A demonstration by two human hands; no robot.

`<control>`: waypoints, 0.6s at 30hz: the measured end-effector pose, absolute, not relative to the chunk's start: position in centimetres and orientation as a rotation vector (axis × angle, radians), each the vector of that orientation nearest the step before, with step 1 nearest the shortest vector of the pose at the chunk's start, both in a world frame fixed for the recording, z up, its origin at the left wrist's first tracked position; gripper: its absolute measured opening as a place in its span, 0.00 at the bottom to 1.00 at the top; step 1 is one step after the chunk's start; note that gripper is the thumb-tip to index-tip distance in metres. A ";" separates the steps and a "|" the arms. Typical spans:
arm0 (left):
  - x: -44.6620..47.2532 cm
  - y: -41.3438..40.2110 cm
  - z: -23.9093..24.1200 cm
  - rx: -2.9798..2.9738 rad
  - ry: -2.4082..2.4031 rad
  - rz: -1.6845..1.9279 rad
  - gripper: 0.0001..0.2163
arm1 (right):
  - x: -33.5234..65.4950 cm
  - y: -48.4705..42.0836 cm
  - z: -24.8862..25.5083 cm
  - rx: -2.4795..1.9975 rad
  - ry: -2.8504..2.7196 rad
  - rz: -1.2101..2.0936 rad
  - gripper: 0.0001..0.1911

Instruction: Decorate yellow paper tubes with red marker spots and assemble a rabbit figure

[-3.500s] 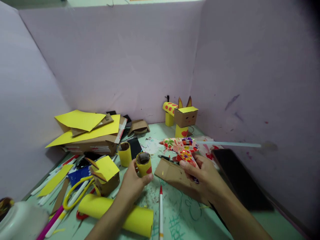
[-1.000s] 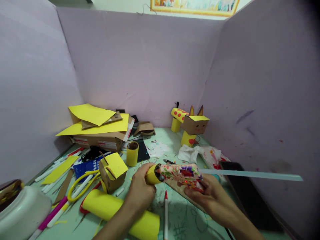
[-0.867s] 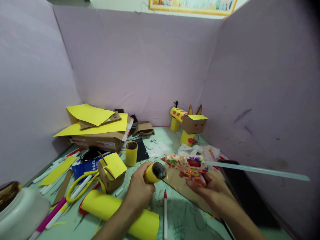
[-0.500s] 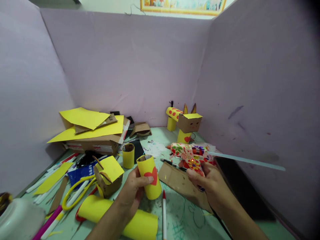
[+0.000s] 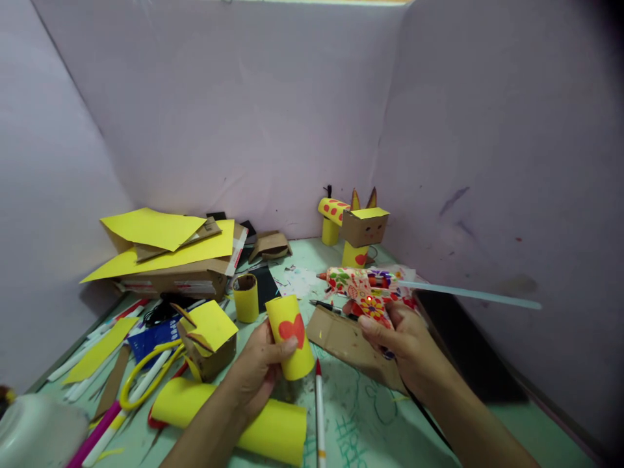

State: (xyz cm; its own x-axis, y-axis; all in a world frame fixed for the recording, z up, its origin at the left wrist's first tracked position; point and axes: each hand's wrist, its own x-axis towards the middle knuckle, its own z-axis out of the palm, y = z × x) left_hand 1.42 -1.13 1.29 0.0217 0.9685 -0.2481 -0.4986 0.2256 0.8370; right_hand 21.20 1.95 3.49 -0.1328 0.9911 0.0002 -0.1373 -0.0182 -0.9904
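My left hand (image 5: 253, 374) grips a small yellow paper tube with a red heart (image 5: 290, 335), held nearly upright above the table. My right hand (image 5: 407, 344) holds a flower-patterned hot glue gun (image 5: 363, 289) with a long pale glue stick (image 5: 468, 294) sticking out to the right; its nozzle points left, a short way from the tube. A brown cardboard piece (image 5: 348, 341) lies under the gun. A finished yellow-and-cardboard animal figure (image 5: 358, 231) stands at the back.
A large yellow tube (image 5: 234, 419) lies near my left arm, with a red-tipped pen (image 5: 319, 416), a small cardboard box with yellow lid (image 5: 207, 338), another small tube (image 5: 245, 298), yellow scissors (image 5: 141, 377) and markers. Purple partition walls (image 5: 234, 117) surround the green table (image 5: 375, 429).
The small tube was tipped sideways with the glue gun's nozzle at its open end; now the gun has drawn back to the right and the tube is turned upright, heart facing me.
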 end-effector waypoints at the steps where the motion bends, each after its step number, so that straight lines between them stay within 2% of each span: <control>1: 1.4 -1.1 1.1 0.662 0.952 1.246 0.22 | 21.2 2.0 3.4 -1.049 -1.201 1.373 0.20; 12: 1.3 -1.0 1.6 0.690 1.040 1.302 0.20 | 21.1 2.3 2.6 -0.941 -1.117 1.435 0.18; 18: 2.1 -1.3 1.9 0.678 0.923 1.220 0.24 | 19.7 1.5 2.0 -0.738 -0.824 1.730 0.15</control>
